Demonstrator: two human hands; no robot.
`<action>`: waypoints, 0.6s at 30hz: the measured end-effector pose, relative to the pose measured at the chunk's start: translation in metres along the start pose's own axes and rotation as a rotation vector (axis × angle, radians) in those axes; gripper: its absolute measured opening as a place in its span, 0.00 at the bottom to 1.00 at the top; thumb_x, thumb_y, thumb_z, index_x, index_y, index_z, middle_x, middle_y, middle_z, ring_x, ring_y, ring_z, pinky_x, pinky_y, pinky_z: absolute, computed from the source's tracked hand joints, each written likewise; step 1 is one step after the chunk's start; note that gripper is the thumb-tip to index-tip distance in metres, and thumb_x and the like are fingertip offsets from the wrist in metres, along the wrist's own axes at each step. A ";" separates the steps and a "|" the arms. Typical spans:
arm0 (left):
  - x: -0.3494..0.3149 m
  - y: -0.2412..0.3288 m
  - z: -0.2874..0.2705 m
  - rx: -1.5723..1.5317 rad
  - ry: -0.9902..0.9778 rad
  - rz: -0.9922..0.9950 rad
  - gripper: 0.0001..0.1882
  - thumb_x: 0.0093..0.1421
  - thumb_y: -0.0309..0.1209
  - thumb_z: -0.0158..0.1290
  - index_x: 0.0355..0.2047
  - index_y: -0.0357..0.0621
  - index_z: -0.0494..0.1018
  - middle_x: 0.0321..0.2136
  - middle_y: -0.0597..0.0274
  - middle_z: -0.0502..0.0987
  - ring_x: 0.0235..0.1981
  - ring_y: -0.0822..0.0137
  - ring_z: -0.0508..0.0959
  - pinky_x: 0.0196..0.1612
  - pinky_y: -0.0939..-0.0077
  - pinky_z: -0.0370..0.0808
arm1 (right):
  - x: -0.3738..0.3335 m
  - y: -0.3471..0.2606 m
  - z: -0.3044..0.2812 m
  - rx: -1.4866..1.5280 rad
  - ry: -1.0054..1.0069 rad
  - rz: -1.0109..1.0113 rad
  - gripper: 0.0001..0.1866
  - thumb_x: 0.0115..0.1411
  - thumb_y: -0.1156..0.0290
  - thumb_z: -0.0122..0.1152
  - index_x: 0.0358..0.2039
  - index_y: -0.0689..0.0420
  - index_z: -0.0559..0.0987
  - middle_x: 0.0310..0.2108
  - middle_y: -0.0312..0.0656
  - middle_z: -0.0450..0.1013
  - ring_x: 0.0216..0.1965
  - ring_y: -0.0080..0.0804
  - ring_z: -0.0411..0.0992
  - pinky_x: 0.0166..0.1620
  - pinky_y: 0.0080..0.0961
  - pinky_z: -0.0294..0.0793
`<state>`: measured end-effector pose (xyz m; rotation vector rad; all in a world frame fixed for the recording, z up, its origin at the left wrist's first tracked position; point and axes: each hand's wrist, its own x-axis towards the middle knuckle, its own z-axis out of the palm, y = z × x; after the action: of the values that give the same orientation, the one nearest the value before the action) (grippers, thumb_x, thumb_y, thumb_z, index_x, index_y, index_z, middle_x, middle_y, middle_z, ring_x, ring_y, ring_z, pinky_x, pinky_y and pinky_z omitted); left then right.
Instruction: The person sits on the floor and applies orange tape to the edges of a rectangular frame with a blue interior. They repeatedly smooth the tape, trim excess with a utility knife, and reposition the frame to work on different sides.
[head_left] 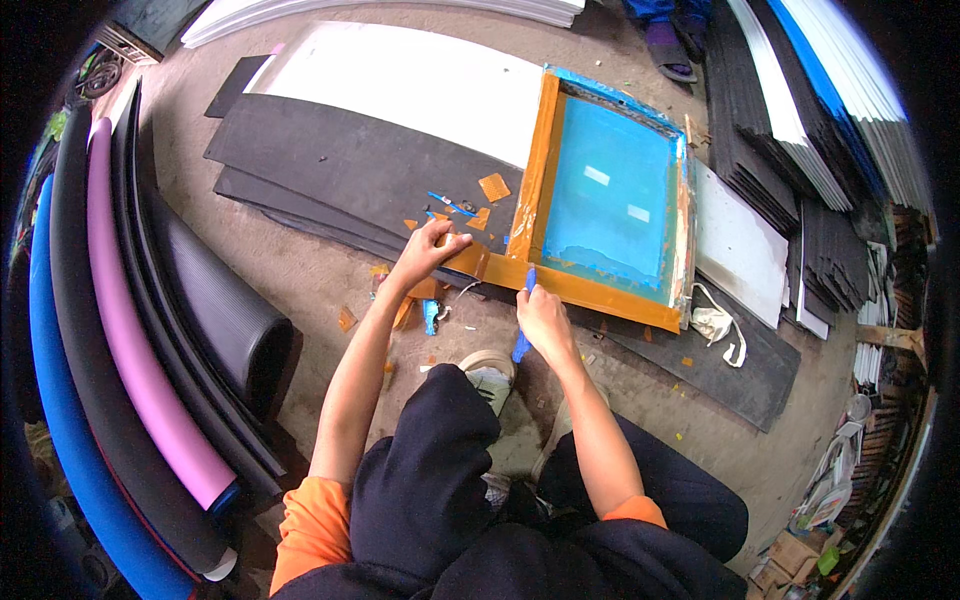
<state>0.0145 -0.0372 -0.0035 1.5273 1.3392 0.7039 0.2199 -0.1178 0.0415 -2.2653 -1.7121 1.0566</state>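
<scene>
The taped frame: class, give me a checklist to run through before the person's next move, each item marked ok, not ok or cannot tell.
1. Left hand at the loose end of the brown tape: ok.
2. Right hand gripping the blue tool: ok.
3. Brown tape along the near edge of the frame: ok.
4. Black sheet free of tape scraps: not ok, several lie beyond the left hand.
5. Blade showing on the blue tool: cannot tell, too small to make out.
</scene>
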 end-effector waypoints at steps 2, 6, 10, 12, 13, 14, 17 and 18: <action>0.000 0.002 0.001 0.005 0.008 0.032 0.26 0.53 0.48 0.56 0.19 0.37 0.61 0.18 0.61 0.61 0.23 0.68 0.63 0.29 0.71 0.61 | 0.000 0.002 0.004 -0.024 0.018 -0.016 0.19 0.61 0.63 0.44 0.29 0.70 0.73 0.28 0.65 0.72 0.34 0.60 0.72 0.41 0.49 0.70; 0.001 0.001 0.000 0.042 -0.002 0.050 0.25 0.54 0.47 0.55 0.19 0.38 0.61 0.18 0.61 0.61 0.24 0.70 0.62 0.28 0.72 0.61 | 0.002 0.014 0.012 -0.054 0.022 -0.063 0.19 0.60 0.62 0.44 0.29 0.68 0.74 0.24 0.62 0.72 0.31 0.60 0.73 0.37 0.49 0.73; 0.003 -0.003 0.004 -0.068 -0.011 0.070 0.23 0.56 0.45 0.54 0.19 0.39 0.61 0.18 0.66 0.60 0.23 0.75 0.60 0.27 0.75 0.60 | -0.034 0.043 0.032 -0.025 -0.151 -0.111 0.19 0.59 0.63 0.45 0.27 0.69 0.75 0.24 0.65 0.71 0.29 0.61 0.72 0.37 0.49 0.72; 0.002 -0.001 -0.001 -0.109 -0.088 -0.019 0.23 0.57 0.45 0.53 0.19 0.38 0.62 0.17 0.67 0.61 0.22 0.76 0.60 0.26 0.76 0.59 | -0.046 0.041 0.025 -0.047 -0.154 -0.046 0.19 0.59 0.62 0.45 0.28 0.69 0.75 0.24 0.64 0.71 0.29 0.61 0.72 0.38 0.50 0.71; 0.001 0.001 -0.003 -0.133 -0.122 -0.068 0.22 0.57 0.45 0.53 0.20 0.38 0.63 0.16 0.68 0.61 0.22 0.77 0.60 0.25 0.77 0.59 | -0.049 0.030 0.008 -0.024 -0.082 -0.037 0.19 0.60 0.62 0.45 0.29 0.68 0.74 0.22 0.63 0.71 0.28 0.60 0.72 0.36 0.49 0.71; 0.002 0.002 -0.004 -0.108 -0.164 -0.082 0.20 0.58 0.43 0.52 0.20 0.39 0.65 0.16 0.72 0.63 0.21 0.80 0.60 0.24 0.79 0.59 | -0.044 0.027 -0.005 0.001 -0.012 -0.027 0.19 0.60 0.61 0.45 0.29 0.67 0.74 0.21 0.61 0.71 0.27 0.59 0.72 0.34 0.49 0.71; -0.006 0.002 -0.011 -0.318 -0.050 -0.094 0.17 0.59 0.42 0.50 0.22 0.41 0.67 0.19 0.75 0.65 0.23 0.82 0.63 0.24 0.80 0.59 | -0.020 0.022 -0.036 0.006 0.214 -0.087 0.18 0.61 0.61 0.45 0.27 0.64 0.73 0.20 0.59 0.71 0.27 0.58 0.72 0.33 0.49 0.71; -0.009 -0.001 -0.023 -0.382 -0.003 -0.100 0.16 0.59 0.41 0.50 0.21 0.42 0.66 0.19 0.77 0.64 0.22 0.82 0.63 0.23 0.80 0.59 | -0.012 0.013 -0.048 0.097 0.093 0.016 0.17 0.61 0.61 0.47 0.30 0.65 0.71 0.22 0.59 0.72 0.28 0.59 0.72 0.32 0.48 0.70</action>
<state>-0.0084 -0.0393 0.0061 1.1493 1.1884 0.8385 0.2566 -0.1185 0.0770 -2.2348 -1.5744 0.9975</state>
